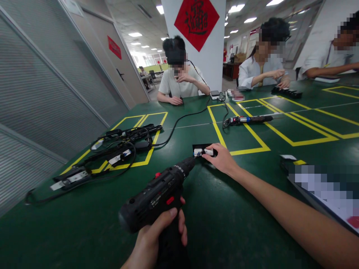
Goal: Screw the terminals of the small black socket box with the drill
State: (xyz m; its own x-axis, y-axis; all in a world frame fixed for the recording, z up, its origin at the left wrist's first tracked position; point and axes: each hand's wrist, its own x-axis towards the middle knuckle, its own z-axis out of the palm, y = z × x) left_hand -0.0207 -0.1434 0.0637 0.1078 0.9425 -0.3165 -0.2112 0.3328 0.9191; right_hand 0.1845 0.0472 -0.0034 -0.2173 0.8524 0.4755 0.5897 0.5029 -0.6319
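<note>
My left hand (161, 233) is wrapped round the grip of a black cordless drill (165, 183) with red buttons. The drill points away from me, and its bit reaches a small black piece with a white face (204, 151). With thumb and fingers, my right hand (221, 158) grips the right end of that piece, which rests on the green table (213, 216). The exact contact between bit and piece is too small to make out.
Black cabled devices with white labels (120, 149) lie at the left. A pen-shaped black tool (249, 119) lies beyond my right hand, inside yellow tape outlines. A dark tray-like object (297, 183) is at the right. Three people sit across the table; a cable (179, 121) crosses it.
</note>
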